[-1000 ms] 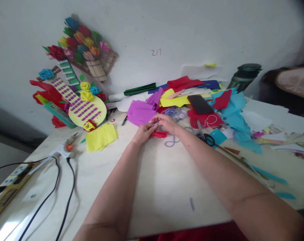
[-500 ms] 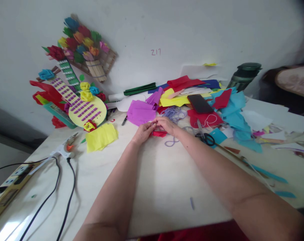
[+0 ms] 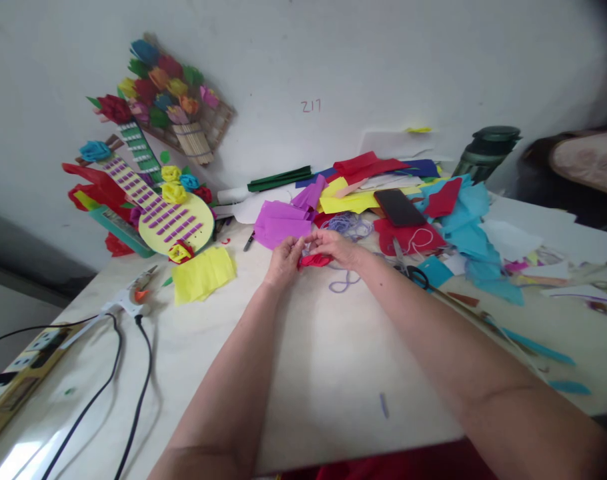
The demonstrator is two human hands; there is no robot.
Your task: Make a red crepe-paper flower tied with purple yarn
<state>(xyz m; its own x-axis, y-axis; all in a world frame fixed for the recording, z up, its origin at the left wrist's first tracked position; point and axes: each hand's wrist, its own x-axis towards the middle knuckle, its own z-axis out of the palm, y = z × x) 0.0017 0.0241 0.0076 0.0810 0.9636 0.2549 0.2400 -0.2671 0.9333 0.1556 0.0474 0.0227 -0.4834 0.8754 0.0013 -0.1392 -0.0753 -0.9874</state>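
Note:
My left hand (image 3: 285, 261) is closed round one end of a small gathered piece of red crepe paper (image 3: 315, 260). Fingertips of my right hand (image 3: 337, 247) are pinched close to the left ones, just above the red paper. A strand of lavender yarn (image 3: 344, 285) runs in a loop on the table from beneath my right hand, and its end seems to be in the fingers. Behind the hands lie folded purple crepe paper (image 3: 281, 223) and a tangle of the same yarn (image 3: 351, 225).
Scissors (image 3: 416, 276) and a phone (image 3: 399, 207) lie to the right, near blue crepe paper (image 3: 466, 220). At left are yellow paper (image 3: 203, 275), a glue gun (image 3: 133, 293) with cords, and a paper-flower guitar (image 3: 176, 223). A dark bottle (image 3: 488, 155) stands at the back.
My hands have shifted slightly apart at the fingertips, and more of the red crepe paper shows between them. Other things on the table stay put.

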